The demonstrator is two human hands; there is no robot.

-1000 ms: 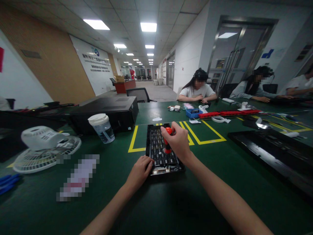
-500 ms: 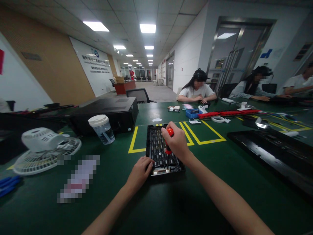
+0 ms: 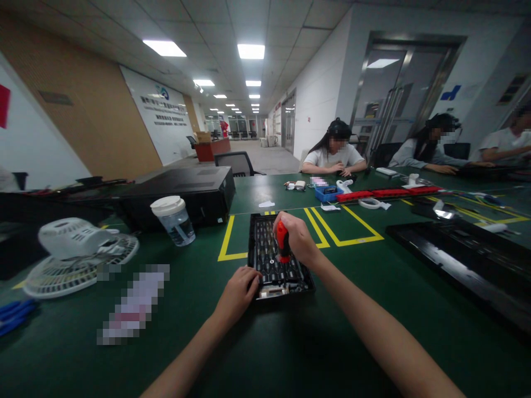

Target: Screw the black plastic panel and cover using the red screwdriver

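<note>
A black case of screwdriver bits [image 3: 265,243] lies on the green table in front of me, with rows of bits and sockets in it. My left hand [image 3: 240,287] is curled over its lower left corner, fingers closed on the rim. My right hand [image 3: 296,235] is wrapped round the back of a red and black screwdriver [image 3: 284,243], held nearly upright over the case. The screwdriver's lower end is among the bits near the front; I cannot make out its tip clearly. Small metal parts sit in the case's front compartment.
To the left stand a lidded plastic cup [image 3: 174,221], a white fan [image 3: 78,254], blue-handled tool [image 3: 16,316] and a large black box [image 3: 186,193]. A black panel [image 3: 456,265] lies at right. A blue tray [image 3: 327,192] is farther back, near seated people.
My right hand's grip has shifted, and its fingers have opened a little round the screwdriver, so more of the red handle shows. My left hand and the case stay in place.
</note>
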